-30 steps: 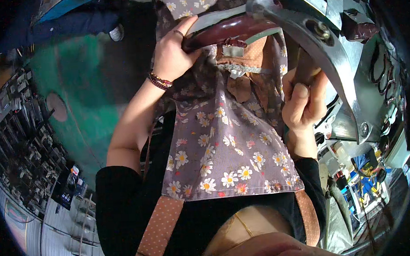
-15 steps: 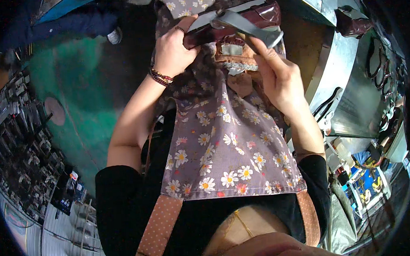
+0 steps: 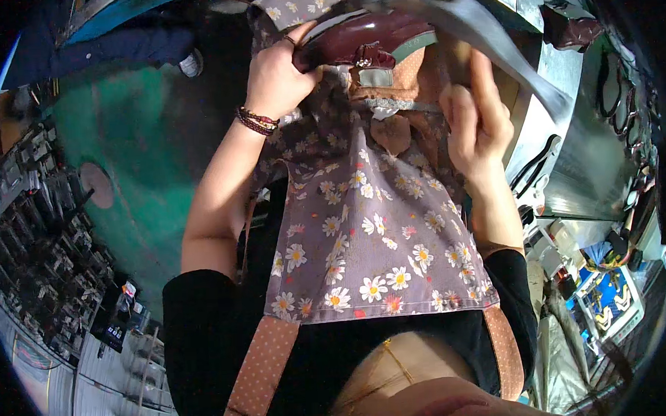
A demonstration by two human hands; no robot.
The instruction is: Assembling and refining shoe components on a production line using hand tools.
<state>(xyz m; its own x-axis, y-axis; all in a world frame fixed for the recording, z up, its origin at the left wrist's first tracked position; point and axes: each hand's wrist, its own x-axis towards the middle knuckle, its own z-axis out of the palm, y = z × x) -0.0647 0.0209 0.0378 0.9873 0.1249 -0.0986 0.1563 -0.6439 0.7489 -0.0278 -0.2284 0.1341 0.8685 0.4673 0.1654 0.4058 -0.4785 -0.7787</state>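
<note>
A glossy dark-red shoe with a small strap and a pale sole edge lies over my lap, at the top middle. My left hand grips it by its left end, with the fingertips hidden behind it. To the right of the shoe my right hand is closed round a hammer. The hammer's curved grey metal head is smeared by motion and stands above the shoe and the hand. Its handle is mostly hidden or blurred. Beneath the shoe is my flowered apron, with a tan polka-dot patch.
To the right, a metal machine edge carries another dark-red shoe. Pliers-like black handles lie below it. A tray with blue and yellow items stands lower right. Dark racks line the left, beside the green floor.
The hammer has come up off the shoe and swung right, its head now larger in view. My right hand moved slightly right and down. The shoe has turned a little, showing more of its side.
</note>
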